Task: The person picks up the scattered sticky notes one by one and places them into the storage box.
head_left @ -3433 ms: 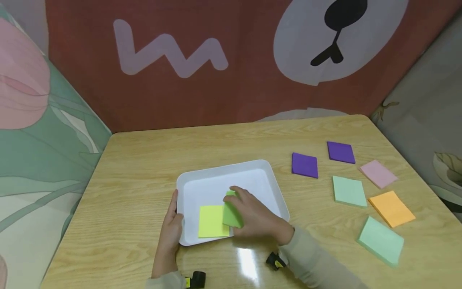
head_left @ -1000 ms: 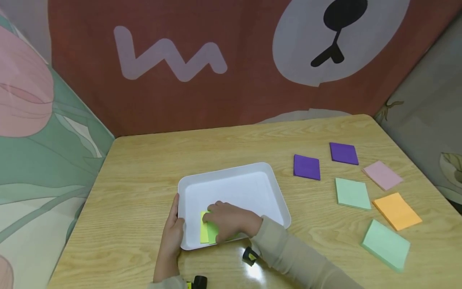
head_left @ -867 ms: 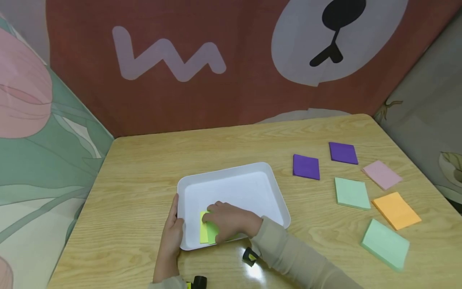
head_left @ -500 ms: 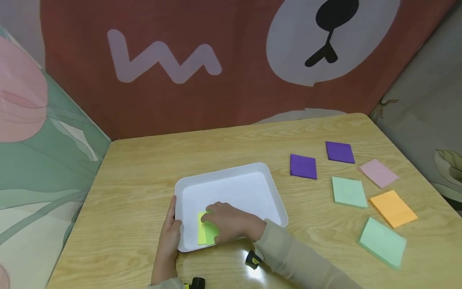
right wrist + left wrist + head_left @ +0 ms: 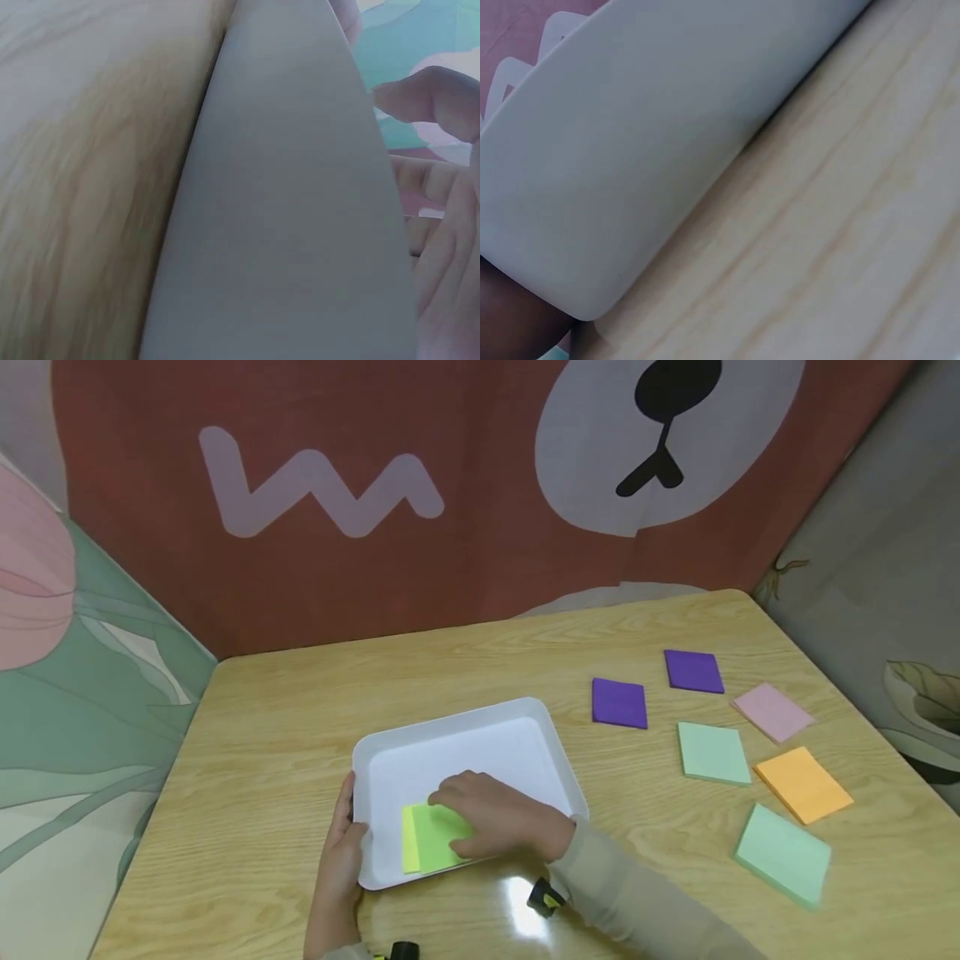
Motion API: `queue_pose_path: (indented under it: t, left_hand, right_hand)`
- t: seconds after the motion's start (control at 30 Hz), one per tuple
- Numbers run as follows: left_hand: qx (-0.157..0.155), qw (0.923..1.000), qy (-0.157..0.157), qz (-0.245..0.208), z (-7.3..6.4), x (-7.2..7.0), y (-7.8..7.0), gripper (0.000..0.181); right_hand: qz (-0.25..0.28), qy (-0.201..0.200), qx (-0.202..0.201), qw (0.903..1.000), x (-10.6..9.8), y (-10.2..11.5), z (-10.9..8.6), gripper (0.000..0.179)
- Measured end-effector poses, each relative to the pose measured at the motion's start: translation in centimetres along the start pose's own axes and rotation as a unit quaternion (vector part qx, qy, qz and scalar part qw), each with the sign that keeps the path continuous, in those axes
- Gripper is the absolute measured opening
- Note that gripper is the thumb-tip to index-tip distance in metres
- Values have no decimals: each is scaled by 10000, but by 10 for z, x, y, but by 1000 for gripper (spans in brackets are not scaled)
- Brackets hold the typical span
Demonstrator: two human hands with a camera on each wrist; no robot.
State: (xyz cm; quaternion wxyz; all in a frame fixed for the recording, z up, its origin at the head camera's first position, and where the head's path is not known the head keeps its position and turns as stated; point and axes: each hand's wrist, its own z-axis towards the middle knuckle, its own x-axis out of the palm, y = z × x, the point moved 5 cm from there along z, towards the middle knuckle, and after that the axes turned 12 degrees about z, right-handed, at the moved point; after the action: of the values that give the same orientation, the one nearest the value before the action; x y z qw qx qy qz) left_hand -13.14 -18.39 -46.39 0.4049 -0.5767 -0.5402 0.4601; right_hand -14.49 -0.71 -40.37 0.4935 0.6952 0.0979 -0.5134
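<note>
A white rectangular tray (image 5: pixel 457 732) stands on the wooden table. My left hand (image 5: pixel 339 868) grips its left end, the thumb by the rim and the fingers along the outer wall. Inside, toward the near left corner, a green sticky note pad (image 5: pixel 435 837) lies over a yellow one (image 5: pixel 408 842); only a strip of the yellow shows. My right hand (image 5: pixel 491 814) hovers over the green pad's right side, fingers loosely bent and parted from thumb. Tray wall fills much of both wrist views; right-hand fingers (image 5: pixel 450 180) appear beyond it in the right wrist view.
Right of the tray lie two purple pads (image 5: pixel 618 702) (image 5: pixel 693 672), a pink pad (image 5: pixel 773 712), an orange pad (image 5: pixel 804 785) and two mint pads (image 5: pixel 714 753) (image 5: pixel 783 855). A brown patterned curtain (image 5: pixel 337 585) hangs behind the table.
The green pad was lowered from the right hand onto the yellow pad and let go. The right hand has since drawn slightly right, uncovering more green. The left hand keeps its hold.
</note>
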Motion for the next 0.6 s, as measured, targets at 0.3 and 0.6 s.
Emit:
queue_pose_path:
  t: [0.3, 0.6]
  left_hand:
    - [-7, 10000, 52, -7, -1, 1, 0, 71]
    - [-27, 10000, 31, 20, -1, 2, 0, 71]
  right_hand:
    - [111, -296, 200, 9993, -13, -9, -16, 56]
    - [211, -770, 128, 9967, -25, -15, -31, 53]
